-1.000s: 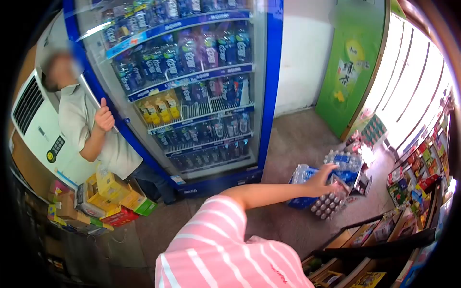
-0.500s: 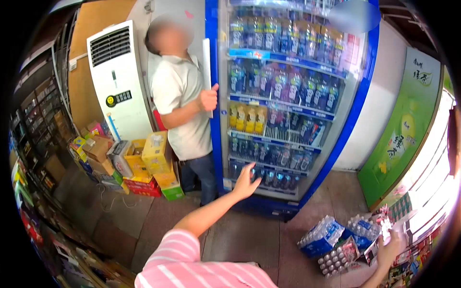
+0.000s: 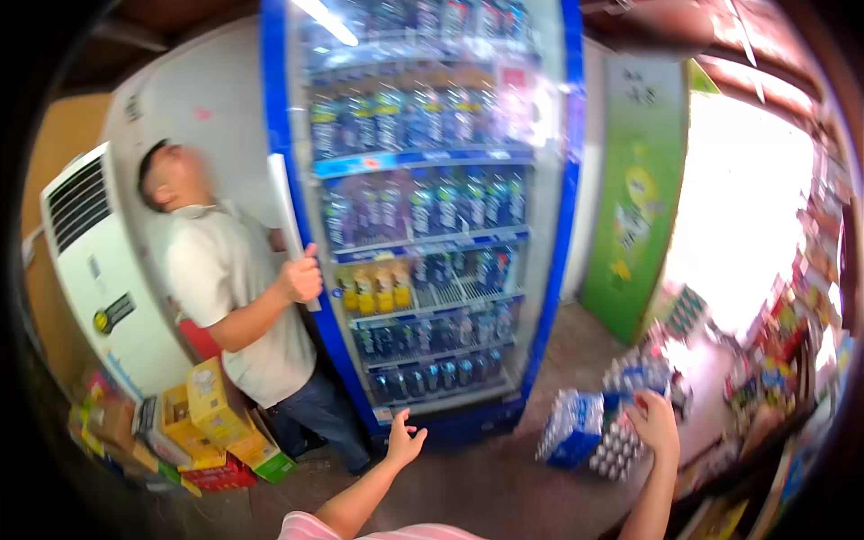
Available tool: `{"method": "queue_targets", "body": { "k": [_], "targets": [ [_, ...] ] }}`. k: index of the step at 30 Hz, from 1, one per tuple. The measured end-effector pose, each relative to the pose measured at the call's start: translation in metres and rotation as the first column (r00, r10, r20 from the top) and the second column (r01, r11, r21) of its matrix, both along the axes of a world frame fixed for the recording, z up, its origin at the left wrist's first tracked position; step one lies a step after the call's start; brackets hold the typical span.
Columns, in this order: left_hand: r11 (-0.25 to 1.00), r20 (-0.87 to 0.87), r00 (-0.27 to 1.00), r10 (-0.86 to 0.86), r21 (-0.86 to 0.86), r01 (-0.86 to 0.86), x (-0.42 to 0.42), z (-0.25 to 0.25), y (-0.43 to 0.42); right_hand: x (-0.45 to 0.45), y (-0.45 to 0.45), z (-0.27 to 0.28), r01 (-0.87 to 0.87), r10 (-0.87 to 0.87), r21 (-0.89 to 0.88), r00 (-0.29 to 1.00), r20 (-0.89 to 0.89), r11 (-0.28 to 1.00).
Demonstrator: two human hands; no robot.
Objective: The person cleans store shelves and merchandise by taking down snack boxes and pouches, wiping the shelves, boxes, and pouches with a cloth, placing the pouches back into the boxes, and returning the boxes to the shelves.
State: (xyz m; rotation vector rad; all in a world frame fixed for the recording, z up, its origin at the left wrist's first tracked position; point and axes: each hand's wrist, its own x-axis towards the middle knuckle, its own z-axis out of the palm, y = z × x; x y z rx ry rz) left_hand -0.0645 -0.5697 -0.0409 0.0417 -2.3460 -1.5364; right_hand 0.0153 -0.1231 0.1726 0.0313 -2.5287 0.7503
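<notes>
My left hand (image 3: 405,441) is raised before the lower edge of the tall blue-framed drinks cooler (image 3: 418,297), fingers apart and nothing in it. On the right, my right hand (image 3: 653,421) is held up with its fingers spread and slightly bent, overlapping the packs of bottles on the floor. Nothing shows in its grasp. A blue-wrapped bottle pack (image 3: 573,427) stands left of that hand, and a pack with round tops (image 3: 616,450) is partly behind it. Rows of bottles fill the cooler shelves, with yellow bottles (image 3: 382,290) on a middle one.
A person (image 3: 234,288) at the left grips the cooler's handle. Stacked cartons (image 3: 211,409) and a white air conditioner (image 3: 103,270) stand beside them. A green panel (image 3: 634,207) leans near the bright doorway. Shelves of packaged goods (image 3: 783,360) line the right.
The view has swung left, then back right. My left hand came into view and remains raised with fingers apart. My right hand still appears near the bottle packs, now more fully visible than half a second ago.
</notes>
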Motion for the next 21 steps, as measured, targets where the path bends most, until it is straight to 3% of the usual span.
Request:
{"method": "queue_targets", "body": {
  "k": [1, 4, 5, 7, 8, 9, 10, 11, 14, 17, 18, 21],
  "targets": [
    [0.995, 0.003, 0.999, -0.048, 0.086, 0.048, -0.007, -0.024, -0.005, 0.01, -0.007, -0.005, 0.033, -0.032, -0.021, 0.997, 0.066, 0.999],
    [0.972, 0.014, 0.983, -0.181, 0.157, 0.177, -0.001, -0.035, -0.013, 0.044, -0.035, -0.014, 0.093, -0.083, -0.082, 0.99, 0.117, 0.992],
    [0.956, 0.014, 0.973, -0.229, 0.193, 0.222, 0.001, -0.043, -0.019, 0.058, -0.043, -0.013, 0.153, -0.151, -0.009, 0.981, 0.125, 0.988],
    [0.931, 0.047, 0.947, -0.319, 0.205, 0.304, 0.007, -0.047, -0.027, 0.089, -0.051, -0.017, 0.228, -0.226, -0.031, 0.973, 0.053, 0.973],
    [0.925, 0.113, 0.929, -0.351, 0.198, 0.326, 0.014, -0.046, -0.031, 0.106, -0.055, -0.007, 0.305, -0.3, -0.053, 0.95, 0.087, 0.951],
    [0.916, 0.156, 0.911, -0.382, 0.195, 0.351, 0.017, -0.046, -0.033, 0.124, -0.06, 0.01, 0.405, -0.41, 0.063, 0.892, 0.19, 0.912],
    [0.911, 0.198, 0.89, -0.411, 0.133, 0.391, 0.022, -0.053, -0.039, 0.145, -0.064, 0.02, 0.479, -0.487, 0.114, 0.872, 0.047, 0.87],
    [0.899, 0.222, 0.872, -0.436, 0.074, 0.431, 0.027, -0.059, -0.047, 0.168, -0.067, 0.037, 0.578, -0.583, 0.268, 0.809, -0.068, 0.771],
    [0.864, 0.295, 0.815, -0.499, 0.101, 0.493, 0.039, -0.083, -0.066, 0.232, -0.071, 0.086, 0.801, -0.761, 0.316, 0.59, -0.271, 0.508],
    [0.852, 0.363, 0.774, -0.519, 0.15, 0.501, 0.047, -0.078, -0.068, 0.288, -0.034, 0.124, 0.845, -0.731, 0.506, 0.456, -0.508, 0.175],
    [0.846, 0.362, 0.767, -0.53, 0.163, 0.508, 0.046, -0.081, -0.069, 0.294, -0.038, 0.125, 0.865, -0.758, 0.502, 0.326, -0.565, -0.003],
    [0.833, 0.371, 0.748, -0.55, 0.171, 0.527, 0.04, -0.083, -0.071, 0.3, -0.053, 0.126, 0.83, -0.763, 0.555, 0.325, -0.559, -0.053]
  ]
}}
